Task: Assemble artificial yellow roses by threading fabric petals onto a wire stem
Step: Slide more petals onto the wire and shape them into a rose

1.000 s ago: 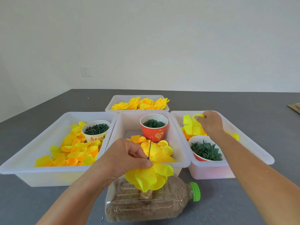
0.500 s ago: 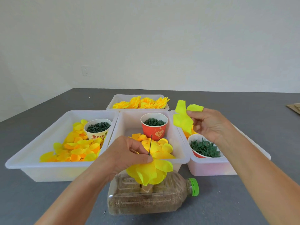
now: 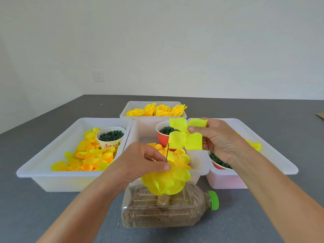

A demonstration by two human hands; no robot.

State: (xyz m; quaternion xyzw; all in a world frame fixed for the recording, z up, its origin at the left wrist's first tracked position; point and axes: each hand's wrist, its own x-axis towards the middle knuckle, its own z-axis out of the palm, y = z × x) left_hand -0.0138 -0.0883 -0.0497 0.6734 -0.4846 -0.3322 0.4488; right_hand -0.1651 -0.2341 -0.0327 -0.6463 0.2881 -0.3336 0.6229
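Observation:
A half-built yellow rose (image 3: 166, 181) sits on a thin dark wire stem (image 3: 167, 152) that stands up out of a plastic bottle (image 3: 166, 213) lying on its side. My left hand (image 3: 142, 163) pinches the petals at the base of the bare wire tip. My right hand (image 3: 217, 137) pinches a flat four-lobed yellow fabric petal (image 3: 185, 135) at its centre, just above and right of the wire tip, apart from it.
Three white bins stand behind the bottle: left bin (image 3: 52, 155) with loose petals and a white cup (image 3: 110, 137) of green parts, middle bin (image 3: 201, 165) with a red cup (image 3: 163, 137), right bin (image 3: 273, 155) with another cup. A far bin (image 3: 131, 109) holds finished roses.
My right hand lifted a yellow petal out of the right bin and carried it left, close to the wire tip. My left hand stayed on the rose.

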